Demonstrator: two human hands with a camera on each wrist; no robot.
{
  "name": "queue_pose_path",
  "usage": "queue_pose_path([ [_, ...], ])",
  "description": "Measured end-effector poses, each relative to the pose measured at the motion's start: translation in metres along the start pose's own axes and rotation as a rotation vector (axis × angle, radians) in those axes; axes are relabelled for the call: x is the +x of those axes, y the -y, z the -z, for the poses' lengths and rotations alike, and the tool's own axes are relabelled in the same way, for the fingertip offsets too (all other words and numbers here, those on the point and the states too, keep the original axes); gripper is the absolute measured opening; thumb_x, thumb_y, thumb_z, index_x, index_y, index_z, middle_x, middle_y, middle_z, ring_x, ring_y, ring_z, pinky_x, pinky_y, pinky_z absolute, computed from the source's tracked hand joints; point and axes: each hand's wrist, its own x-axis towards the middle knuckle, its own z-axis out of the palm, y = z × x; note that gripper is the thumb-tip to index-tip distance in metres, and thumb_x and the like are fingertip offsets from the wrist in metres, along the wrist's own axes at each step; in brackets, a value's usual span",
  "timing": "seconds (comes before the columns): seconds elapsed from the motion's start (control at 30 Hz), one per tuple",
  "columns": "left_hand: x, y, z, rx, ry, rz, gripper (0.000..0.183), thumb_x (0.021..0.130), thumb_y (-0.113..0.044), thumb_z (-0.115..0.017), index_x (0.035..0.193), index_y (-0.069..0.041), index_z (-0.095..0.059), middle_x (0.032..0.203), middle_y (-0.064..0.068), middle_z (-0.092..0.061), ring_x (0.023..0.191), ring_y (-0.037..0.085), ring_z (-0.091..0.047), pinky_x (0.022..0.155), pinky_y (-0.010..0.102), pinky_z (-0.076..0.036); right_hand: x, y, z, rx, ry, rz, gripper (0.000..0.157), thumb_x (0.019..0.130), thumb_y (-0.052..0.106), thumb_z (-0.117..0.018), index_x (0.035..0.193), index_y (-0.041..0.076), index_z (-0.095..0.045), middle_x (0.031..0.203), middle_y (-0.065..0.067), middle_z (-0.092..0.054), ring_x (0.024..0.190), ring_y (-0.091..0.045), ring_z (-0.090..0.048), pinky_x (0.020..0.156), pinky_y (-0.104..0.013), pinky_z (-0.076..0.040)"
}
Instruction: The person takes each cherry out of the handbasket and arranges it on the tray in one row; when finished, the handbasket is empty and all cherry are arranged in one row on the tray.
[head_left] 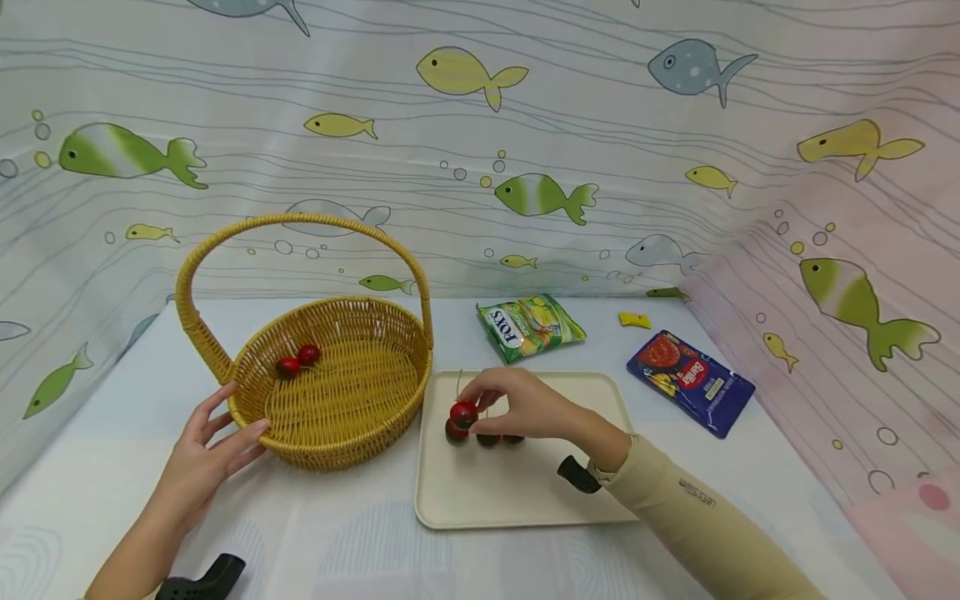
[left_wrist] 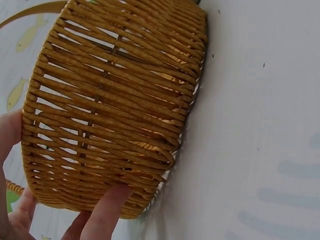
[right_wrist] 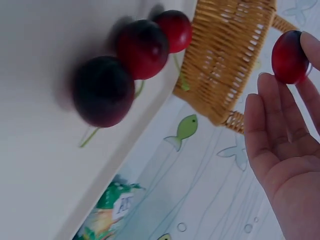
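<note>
At the far left, white tabletop (head_left: 90, 500) stretches between the fish-print backdrop (head_left: 255, 158) and the left hand (head_left: 204, 454), which rests against the wicker basket (head_left: 330, 450), its fingers spread along the near-left rim and outer wall rather than clamped round them. The basket's handle arches high over its mouth, leaving a broad gap beneath, and two cherries (head_left: 297, 362) lie inside by the left wall, with woven floor reaching from them to the right rim. That right rim comes up close to the far-left corner of the cream tray (head_left: 525, 500); whether they touch, I cannot tell. Over the tray's left half, the right hand (head_left: 521, 406) pinches the held cherry (head_left: 463, 413) between thumb and fingertips, above three cherries (right_wrist: 142, 50) that sit in a row, stems attached. Tray floor runs from this row to the near rim, while the beige sleeve (head_left: 697, 508) crosses the front-right corner. Just behind the far rim lies the green packet (head_left: 531, 327); farther right, the small yellow packet (head_left: 634, 320) sits toward the back, and the blue pouch (head_left: 691, 383) lies apart from the tray, near the tabletop's right edge.
</note>
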Motion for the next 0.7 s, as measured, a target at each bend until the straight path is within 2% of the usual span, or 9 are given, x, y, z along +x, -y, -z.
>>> queue_pose_path([
  [0.33,0.002,0.001,0.002,-0.005,0.007,-0.026,0.082,0.09,-0.017,-0.063,0.15,-0.028,-0.007,0.142,0.035,0.004,0.085,-0.009,-0.053,0.07,0.021,-0.054,-0.02,-0.019,0.005,-0.006,-0.041,-0.073,0.028,0.08,0.012,-0.074,0.107,0.009,-0.066,0.101,0.004,-0.064,0.088,-0.01,-0.06,0.08,-0.042,-0.052],
  [0.7,0.002,0.003,0.001,-0.007,0.008,-0.019,0.082,0.09,-0.017,-0.063,0.15,-0.028,-0.007,0.142,0.035,0.004,0.085,-0.009,-0.053,0.07,0.021,-0.054,-0.045,-0.035,0.011,-0.019,-0.081,-0.131,0.029,0.079,0.011,-0.075,0.106,0.01,-0.065,0.1,0.003,-0.063,0.088,-0.013,-0.06,0.082,-0.035,-0.052],
])
